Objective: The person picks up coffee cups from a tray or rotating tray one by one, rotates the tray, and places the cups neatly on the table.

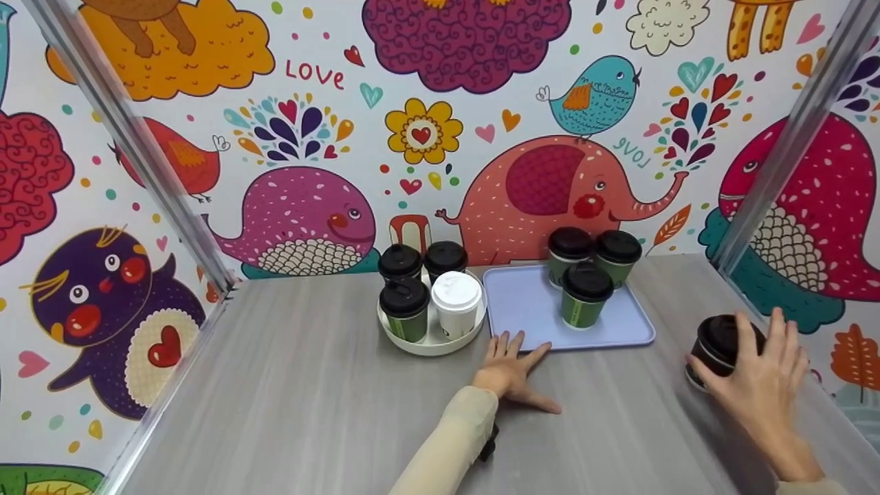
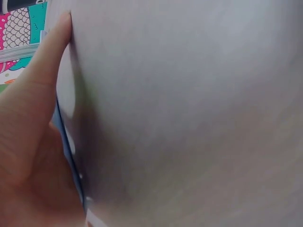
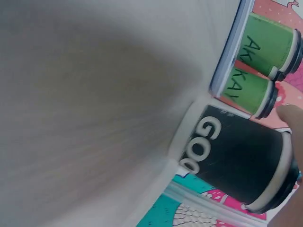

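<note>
At the right of the table stands a black paper cup (image 1: 718, 340) with a black lid; white letters show on its side in the right wrist view. My right hand (image 1: 770, 381) is around its near side, thumb to the left and fingers spread; firm contact cannot be made out. My left hand (image 1: 512, 375) is spread low over the table, its fingertips by the front edge of a lilac tray (image 1: 515, 313). Three green cups with black lids, one of them the front green cup (image 1: 586, 299), stand upright on that tray.
Left of the tray, a round white dish (image 1: 430, 349) holds a white cup (image 1: 456, 309), a green cup (image 1: 405, 320) and two more black-lidded cups behind. A patterned wall (image 1: 426, 82) closes the back, with metal posts (image 1: 790, 130) at the corners.
</note>
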The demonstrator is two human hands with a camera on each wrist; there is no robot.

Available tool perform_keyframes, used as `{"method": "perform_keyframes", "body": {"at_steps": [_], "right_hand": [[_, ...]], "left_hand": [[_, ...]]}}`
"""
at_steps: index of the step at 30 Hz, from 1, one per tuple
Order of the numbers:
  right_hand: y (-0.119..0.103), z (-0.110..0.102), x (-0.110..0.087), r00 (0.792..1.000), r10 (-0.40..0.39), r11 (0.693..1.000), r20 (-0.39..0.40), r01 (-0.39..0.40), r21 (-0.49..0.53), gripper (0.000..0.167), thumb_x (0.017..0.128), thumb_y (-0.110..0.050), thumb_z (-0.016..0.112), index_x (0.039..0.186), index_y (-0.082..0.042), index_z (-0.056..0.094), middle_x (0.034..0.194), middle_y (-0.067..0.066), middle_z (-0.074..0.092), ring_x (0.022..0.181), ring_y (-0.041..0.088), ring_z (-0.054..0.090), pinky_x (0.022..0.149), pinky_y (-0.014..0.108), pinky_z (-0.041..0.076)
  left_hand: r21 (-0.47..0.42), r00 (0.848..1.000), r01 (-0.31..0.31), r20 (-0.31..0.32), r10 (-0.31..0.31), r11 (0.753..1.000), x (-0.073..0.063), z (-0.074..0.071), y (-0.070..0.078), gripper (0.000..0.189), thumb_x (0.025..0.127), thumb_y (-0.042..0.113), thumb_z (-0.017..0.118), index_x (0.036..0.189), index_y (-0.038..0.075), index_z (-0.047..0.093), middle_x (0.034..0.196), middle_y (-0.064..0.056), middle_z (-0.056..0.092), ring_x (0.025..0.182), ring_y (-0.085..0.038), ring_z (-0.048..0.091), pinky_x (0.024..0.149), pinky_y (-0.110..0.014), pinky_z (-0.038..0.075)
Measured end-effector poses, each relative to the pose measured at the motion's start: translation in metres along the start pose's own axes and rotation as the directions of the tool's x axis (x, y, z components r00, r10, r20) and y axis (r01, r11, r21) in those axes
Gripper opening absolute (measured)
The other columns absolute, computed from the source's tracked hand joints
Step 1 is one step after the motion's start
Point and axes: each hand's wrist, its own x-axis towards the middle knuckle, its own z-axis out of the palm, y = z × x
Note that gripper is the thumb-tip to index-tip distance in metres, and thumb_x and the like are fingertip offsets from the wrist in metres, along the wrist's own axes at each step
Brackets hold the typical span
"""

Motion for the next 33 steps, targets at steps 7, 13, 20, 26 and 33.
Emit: {"method": "perform_keyframes", "body": {"at_steps": [7,13,20,26,33], "right_hand": [[-0.053,0.022,0.010,0.969,-0.201,0.970,-0.142,0.218,0.111,0.104,0.086,-0.085,0.051,0.136,0.005,0.054,0.151,0.041,0.039,0.142,0.064,0.031,0.118,0.079,0.020],[-0.099,0.060,0.021,0.970,-0.237,0.938,0.062,0.211,0.276,0.078,0.077,-0.029,0.088,0.138,0.006,0.055,0.145,0.041,0.045,0.130,0.060,0.046,0.103,0.079,0.039],[-0.119,0.096,0.049,0.953,-0.128,0.973,0.275,0.067,0.220,0.087,0.081,-0.029,0.086,0.151,0.001,0.042,0.157,0.040,0.033,0.139,0.062,0.038,0.107,0.081,0.035],[-0.120,0.112,0.066,0.929,-0.064,0.986,0.363,0.002,0.168,0.089,0.085,-0.032,0.082,0.155,-0.003,0.036,0.162,0.038,0.022,0.144,0.061,0.029,0.109,0.080,0.036],[-0.121,0.121,0.074,0.951,-0.077,0.982,0.300,0.019,0.190,0.076,0.085,-0.016,0.083,0.149,-0.001,0.046,0.155,0.039,0.032,0.130,0.065,0.045,0.103,0.075,0.043]], "left_hand": [[-0.002,1.000,0.015,-0.004,-0.015,1.000,0.002,-0.002,-0.003,0.112,0.071,0.082,0.074,0.160,0.058,0.011,0.177,-0.002,0.009,0.165,-0.030,0.007,0.135,-0.045,0.005],[0.020,0.999,0.036,-0.005,-0.036,0.999,0.012,0.009,-0.006,0.111,0.070,0.085,0.072,0.158,0.060,0.008,0.177,0.001,0.007,0.165,-0.028,0.006,0.135,-0.044,0.004],[0.018,0.999,0.033,0.008,-0.033,0.999,-0.003,0.001,0.001,0.110,0.070,0.085,0.071,0.158,0.060,0.010,0.176,0.004,0.010,0.165,-0.027,0.010,0.135,-0.043,0.008],[0.014,0.999,0.036,0.026,-0.037,0.999,0.002,0.003,0.002,0.111,0.070,0.086,0.071,0.157,0.062,0.007,0.176,0.005,0.007,0.165,-0.026,0.006,0.135,-0.043,0.005],[0.035,0.999,0.043,0.019,-0.044,0.998,0.016,0.010,-0.003,0.113,0.068,0.088,0.070,0.156,0.064,0.004,0.176,0.005,0.006,0.165,-0.026,0.005,0.135,-0.044,0.005]]}}
